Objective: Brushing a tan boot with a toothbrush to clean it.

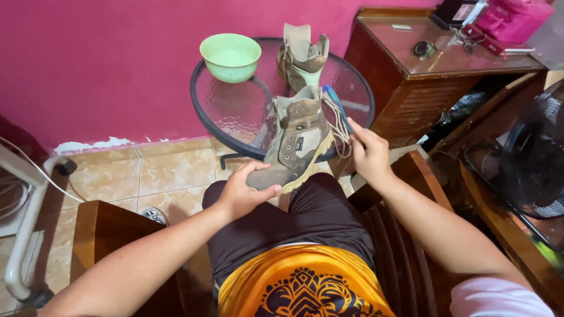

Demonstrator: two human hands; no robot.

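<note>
Gripping the toe of a tan-and-olive suede lace-up boot [294,144], the left hand [244,194] is bracing it on the knee, fingers wrapped firmly round the toe cap. The right hand [369,154], at the boot's three o'clock, is pinching the loose beige laces [338,123] beside a thin blue tool [336,104]. I judge that keeping the toe pressed down steadies the boot while the laces are being drawn evenly, without twisting. At twelve o'clock, on the round glass worktop [235,111], the matching second boot [302,56] is standing upright; a pale green plastic bowl [230,56] is sitting at eleven o'clock.
</note>
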